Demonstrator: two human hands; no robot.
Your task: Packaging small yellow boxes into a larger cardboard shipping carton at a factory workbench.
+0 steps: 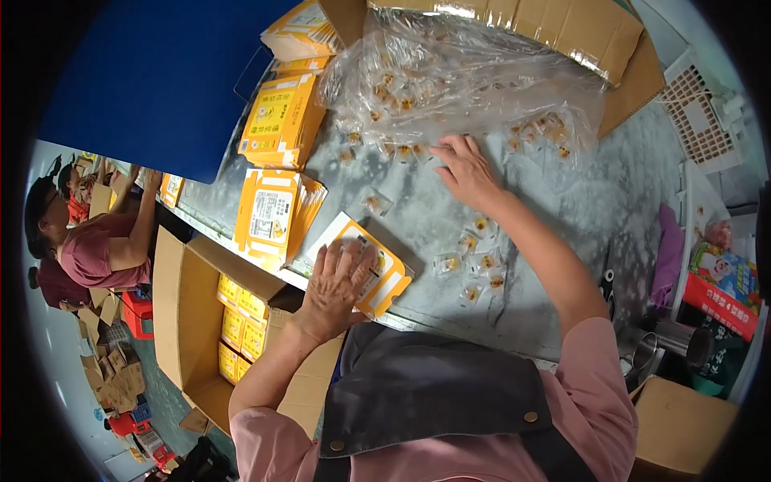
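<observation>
My left hand [341,285] grips a yellow-and-white carton [391,279] at the table's near edge. Its fingers lie across the carton's face and the thumb shows at the near side. Farther out, my right hand [466,173] is open, palm down, fingers apart and slightly bent low over the table. Small clear packets [404,150] with brownish-yellow contents lie just left of its fingertips. Several more packets [484,261] are scattered between my arms, and a single packet [375,202] lies beyond the carton. I see nothing in the right hand.
Clear plastic sheeting [482,88] holding packets spills from a cardboard box [594,40]. Flattened yellow cartons [281,120] are stacked at left. Below, an open cardboard box [181,313] holds filled cartons [241,321]. Scissors [608,289] and a metal cup [683,341] are right. A co-worker [96,249] is left.
</observation>
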